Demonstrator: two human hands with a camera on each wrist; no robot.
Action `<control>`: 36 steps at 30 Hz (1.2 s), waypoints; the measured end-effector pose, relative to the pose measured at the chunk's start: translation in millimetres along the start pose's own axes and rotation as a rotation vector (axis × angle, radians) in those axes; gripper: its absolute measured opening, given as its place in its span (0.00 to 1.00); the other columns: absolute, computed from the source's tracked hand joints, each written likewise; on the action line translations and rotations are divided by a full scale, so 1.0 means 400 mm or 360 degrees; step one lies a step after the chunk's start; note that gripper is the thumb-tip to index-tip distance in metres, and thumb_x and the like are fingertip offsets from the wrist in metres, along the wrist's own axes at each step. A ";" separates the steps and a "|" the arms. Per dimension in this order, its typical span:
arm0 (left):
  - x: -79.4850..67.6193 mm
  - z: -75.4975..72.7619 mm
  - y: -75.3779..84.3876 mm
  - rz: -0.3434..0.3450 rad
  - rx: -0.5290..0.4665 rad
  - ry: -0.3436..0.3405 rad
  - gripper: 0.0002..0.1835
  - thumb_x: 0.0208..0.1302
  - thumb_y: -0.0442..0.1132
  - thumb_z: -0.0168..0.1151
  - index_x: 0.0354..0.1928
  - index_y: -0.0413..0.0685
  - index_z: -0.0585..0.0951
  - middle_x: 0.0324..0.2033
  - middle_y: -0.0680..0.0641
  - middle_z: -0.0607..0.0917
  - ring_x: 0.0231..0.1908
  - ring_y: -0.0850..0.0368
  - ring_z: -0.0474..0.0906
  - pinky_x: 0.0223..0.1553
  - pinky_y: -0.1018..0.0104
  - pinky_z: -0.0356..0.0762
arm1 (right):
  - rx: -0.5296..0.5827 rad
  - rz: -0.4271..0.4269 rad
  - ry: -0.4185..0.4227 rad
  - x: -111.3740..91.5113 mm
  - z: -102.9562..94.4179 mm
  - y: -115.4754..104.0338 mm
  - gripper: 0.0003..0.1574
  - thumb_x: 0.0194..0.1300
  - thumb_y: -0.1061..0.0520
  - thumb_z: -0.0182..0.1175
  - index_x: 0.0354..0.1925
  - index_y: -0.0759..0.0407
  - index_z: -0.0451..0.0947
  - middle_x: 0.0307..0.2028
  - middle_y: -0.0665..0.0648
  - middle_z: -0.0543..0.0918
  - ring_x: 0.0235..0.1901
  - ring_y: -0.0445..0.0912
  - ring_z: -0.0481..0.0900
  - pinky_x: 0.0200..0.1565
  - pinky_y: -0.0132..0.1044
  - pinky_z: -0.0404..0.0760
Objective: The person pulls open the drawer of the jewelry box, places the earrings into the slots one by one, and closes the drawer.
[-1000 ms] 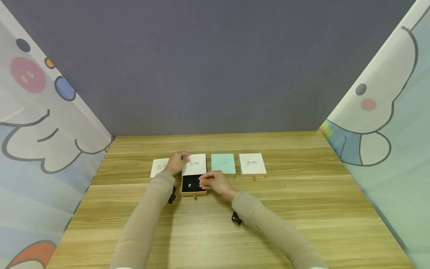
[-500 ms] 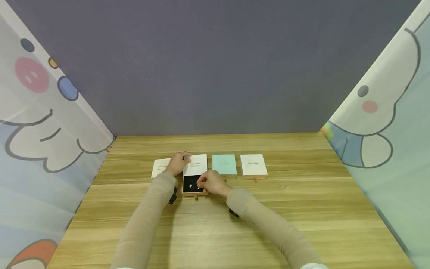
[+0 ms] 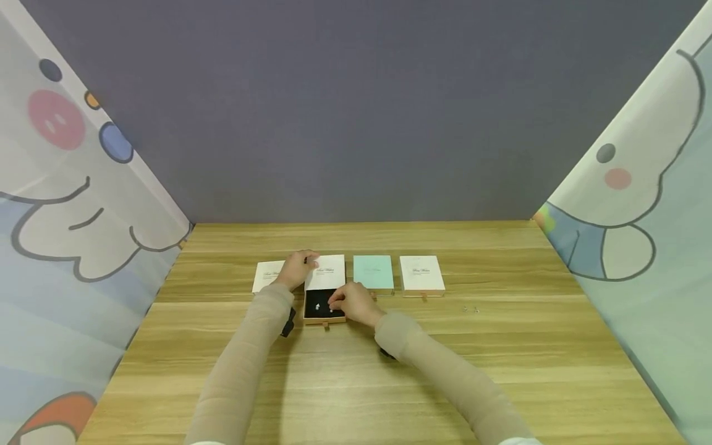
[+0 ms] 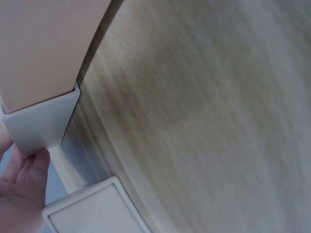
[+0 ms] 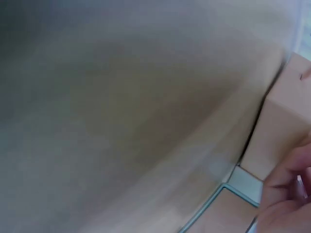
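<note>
A white drawer-style jewelry box [image 3: 325,272] has its tan drawer [image 3: 325,321] pulled out toward me, with black lining inside. My left hand [image 3: 293,269] holds this box at its left and far side; in the left wrist view, fingertips [image 4: 41,158] curl against its end. A small shiny earring [image 3: 317,306] lies on the left of the lining. Over the lining's right side, my right hand [image 3: 356,303] pinches a second tiny earring [image 3: 331,310] down at the lining. The right hand hides the drawer's right edge.
Another white box [image 3: 267,274] stands at the left, partly behind my left hand. A mint-green box [image 3: 373,272] and a white box [image 3: 421,273] stand in line to the right. Two tiny shiny pieces [image 3: 471,309] lie on the wooden table [image 3: 500,358]. A grey wall [image 3: 356,123] rises behind.
My right hand has moved slightly left and down, bringing the pinched earring from above the drawer's right edge to the black lining. The left hand keeps its hold on the box.
</note>
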State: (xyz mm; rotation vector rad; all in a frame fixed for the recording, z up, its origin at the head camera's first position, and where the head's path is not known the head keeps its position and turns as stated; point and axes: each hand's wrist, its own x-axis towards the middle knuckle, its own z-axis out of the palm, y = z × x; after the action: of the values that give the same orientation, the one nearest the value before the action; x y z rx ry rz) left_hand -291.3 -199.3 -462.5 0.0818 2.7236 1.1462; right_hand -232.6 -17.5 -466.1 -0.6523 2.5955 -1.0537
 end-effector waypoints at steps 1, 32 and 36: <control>0.001 -0.001 0.000 0.0000 -0.0003 0.0001 0.18 0.68 0.39 0.50 0.58 0.45 0.73 0.60 0.41 0.71 0.60 0.42 0.66 0.58 0.48 0.68 | 0.0015 -0.0023 0.0020 -0.001 0.002 0.004 0.05 0.57 0.59 0.63 0.31 0.58 0.85 0.28 0.51 0.86 0.25 0.39 0.80 0.29 0.26 0.78; -0.008 -0.004 0.010 0.0017 0.0011 0.0013 0.18 0.68 0.38 0.50 0.58 0.44 0.73 0.59 0.40 0.72 0.58 0.41 0.68 0.57 0.47 0.69 | 0.0391 0.0132 0.0398 -0.013 0.057 0.030 0.03 0.52 0.61 0.67 0.29 0.54 0.85 0.31 0.51 0.86 0.35 0.44 0.81 0.35 0.33 0.79; -0.006 -0.002 0.007 -0.0002 -0.0003 0.0005 0.18 0.68 0.38 0.50 0.58 0.45 0.73 0.60 0.40 0.71 0.59 0.41 0.67 0.57 0.47 0.69 | 0.0365 0.0107 0.0392 -0.015 0.053 0.029 0.03 0.52 0.61 0.67 0.29 0.55 0.85 0.31 0.51 0.86 0.34 0.44 0.82 0.48 0.43 0.77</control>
State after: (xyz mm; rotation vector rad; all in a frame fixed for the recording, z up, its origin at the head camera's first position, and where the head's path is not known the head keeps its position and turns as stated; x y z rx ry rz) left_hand -289.3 -198.1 -459.4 0.0780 2.7252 1.1496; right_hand -222.5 -19.7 -488.8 -0.3997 2.6166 -1.4631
